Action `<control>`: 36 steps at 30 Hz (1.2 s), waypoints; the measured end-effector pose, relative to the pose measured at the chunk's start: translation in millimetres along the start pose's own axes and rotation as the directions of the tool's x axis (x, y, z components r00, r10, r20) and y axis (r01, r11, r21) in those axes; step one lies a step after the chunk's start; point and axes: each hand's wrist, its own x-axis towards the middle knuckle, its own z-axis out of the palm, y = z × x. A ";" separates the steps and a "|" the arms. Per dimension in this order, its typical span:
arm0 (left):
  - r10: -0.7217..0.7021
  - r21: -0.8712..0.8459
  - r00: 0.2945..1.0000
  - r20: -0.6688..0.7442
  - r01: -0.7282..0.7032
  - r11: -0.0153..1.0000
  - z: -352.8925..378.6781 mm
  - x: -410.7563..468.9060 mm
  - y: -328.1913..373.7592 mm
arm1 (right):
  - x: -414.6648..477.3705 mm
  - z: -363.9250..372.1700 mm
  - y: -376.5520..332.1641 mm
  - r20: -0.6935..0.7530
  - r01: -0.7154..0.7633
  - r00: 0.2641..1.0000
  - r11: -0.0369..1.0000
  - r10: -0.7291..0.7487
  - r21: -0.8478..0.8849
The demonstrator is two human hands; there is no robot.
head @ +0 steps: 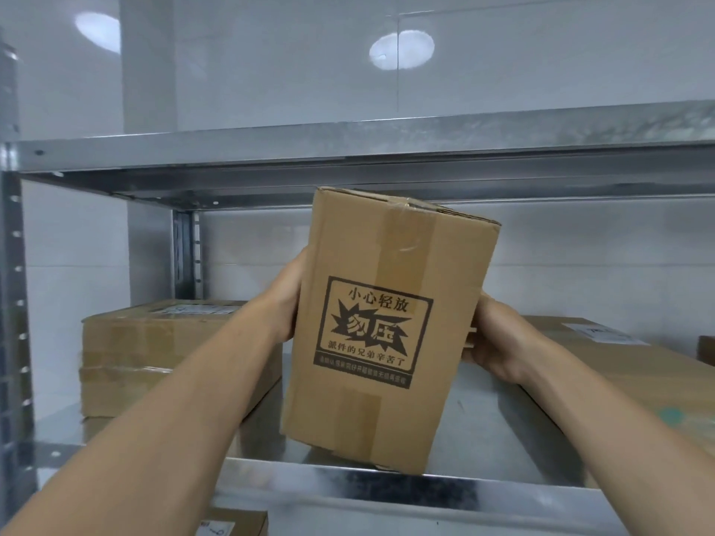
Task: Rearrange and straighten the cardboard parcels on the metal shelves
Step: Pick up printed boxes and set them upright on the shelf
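The box (387,261) is held clear of the shelf (483,427), above its front edge near the middle. It stands on end and tilts, top leaning right, with the taped face and black printed label towards the person. The left hand (284,303) is flat against its left side; its fingers pass behind the box, and I cannot tell how they lie. The right hand (495,342) grips the right side, fingers (470,338) curled onto the cardboard. A stack (154,353) of taped parcels sits at the shelf's left end. A flat parcel (638,373) lies at the right end. An upper shelf (348,148) runs overhead. Another parcel (236,524) shows below the front edge.
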 end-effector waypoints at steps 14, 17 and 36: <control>0.004 0.477 0.976 0.219 -0.111 0.872 20.0 23.4 20.4 | -28.0 -42.6 10.1 -0.031 -0.068 0.995 0.886 0.092 0.458; -0.064 0.550 0.994 0.089 0.004 0.835 -0.6 29.3 5.2 | -28.9 -49.4 14.1 -0.155 -0.039 0.979 0.867 0.133 0.497; -0.323 0.324 0.942 -0.097 0.336 0.884 -45.6 30.6 -21.1 | -31.7 -50.4 19.6 -0.356 -0.260 0.927 0.886 0.118 -0.384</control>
